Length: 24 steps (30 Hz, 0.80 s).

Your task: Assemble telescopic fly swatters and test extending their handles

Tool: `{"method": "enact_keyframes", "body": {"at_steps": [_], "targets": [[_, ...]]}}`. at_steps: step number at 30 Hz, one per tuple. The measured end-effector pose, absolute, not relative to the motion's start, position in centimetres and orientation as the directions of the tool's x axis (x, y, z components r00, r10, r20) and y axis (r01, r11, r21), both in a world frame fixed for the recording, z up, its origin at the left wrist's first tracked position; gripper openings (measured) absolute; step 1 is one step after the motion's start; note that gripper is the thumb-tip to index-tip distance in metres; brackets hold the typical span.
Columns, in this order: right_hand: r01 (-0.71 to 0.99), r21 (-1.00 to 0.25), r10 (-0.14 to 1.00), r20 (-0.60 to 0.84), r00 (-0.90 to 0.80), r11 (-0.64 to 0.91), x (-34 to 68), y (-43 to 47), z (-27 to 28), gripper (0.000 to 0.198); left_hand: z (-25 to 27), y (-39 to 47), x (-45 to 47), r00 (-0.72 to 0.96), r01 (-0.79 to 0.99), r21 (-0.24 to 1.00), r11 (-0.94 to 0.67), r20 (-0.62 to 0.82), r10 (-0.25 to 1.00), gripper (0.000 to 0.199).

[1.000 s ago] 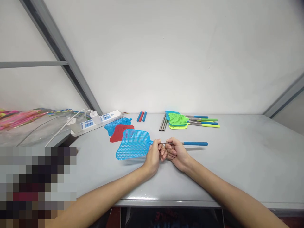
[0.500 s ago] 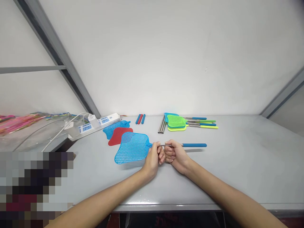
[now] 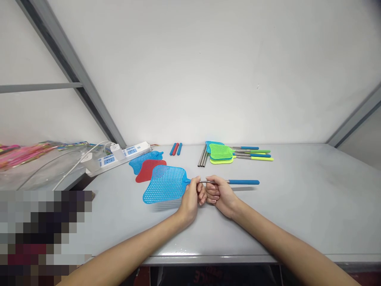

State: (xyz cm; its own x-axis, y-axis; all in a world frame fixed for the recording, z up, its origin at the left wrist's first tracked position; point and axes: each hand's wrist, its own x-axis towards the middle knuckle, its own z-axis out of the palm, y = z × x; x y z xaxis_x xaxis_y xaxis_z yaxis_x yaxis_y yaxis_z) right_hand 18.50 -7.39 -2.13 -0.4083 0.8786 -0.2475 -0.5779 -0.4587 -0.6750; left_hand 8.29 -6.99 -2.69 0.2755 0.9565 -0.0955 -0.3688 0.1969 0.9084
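Both my hands grip the metal rod of a blue fly swatter [image 3: 168, 182], held level just above the table. My left hand [image 3: 193, 198] is closed on the rod near the perforated head. Close beside it, my right hand [image 3: 222, 196] is closed on the rod nearer the blue handle [image 3: 244, 182], which sticks out to the right. Behind the held head lie a red swatter head [image 3: 147, 171] and a loose blue swatter head [image 3: 145, 161], partly overlapping. My fingers hide parts of the rod.
Stacked swatters [image 3: 222, 152] in green, yellow and blue lie at the back, beside several metal tubes [image 3: 203, 157]. Three handle grips [image 3: 176, 149], blue and red, stand left of them. A power strip [image 3: 125, 154] with cables edges the table's left; plastic-wrapped items [image 3: 35, 159] lie beyond.
The swatter head has tilted very slightly upward. Both hands stay in nearly the same place on the rod, and the things on the table have not moved.
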Motion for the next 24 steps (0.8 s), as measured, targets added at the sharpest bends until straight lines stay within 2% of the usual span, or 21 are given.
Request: {"method": "enact_keyframes", "body": {"at_steps": [9,24], "targets": [[-0.569,-0.656,0.858,-0.266,-0.439,-0.495,18.92,-7.38,-2.15,0.034,-2.43,-6.97,8.36,0.294,-0.297,0.933,0.202,-0.112,0.949,0.037],[-0.594,-0.630,0.853,-0.243,-0.461,-0.501,19.00,-7.72,-2.01,0.035,-2.37,-6.84,8.09,0.393,-0.377,0.869,0.321,-0.164,0.905,0.037]]}}
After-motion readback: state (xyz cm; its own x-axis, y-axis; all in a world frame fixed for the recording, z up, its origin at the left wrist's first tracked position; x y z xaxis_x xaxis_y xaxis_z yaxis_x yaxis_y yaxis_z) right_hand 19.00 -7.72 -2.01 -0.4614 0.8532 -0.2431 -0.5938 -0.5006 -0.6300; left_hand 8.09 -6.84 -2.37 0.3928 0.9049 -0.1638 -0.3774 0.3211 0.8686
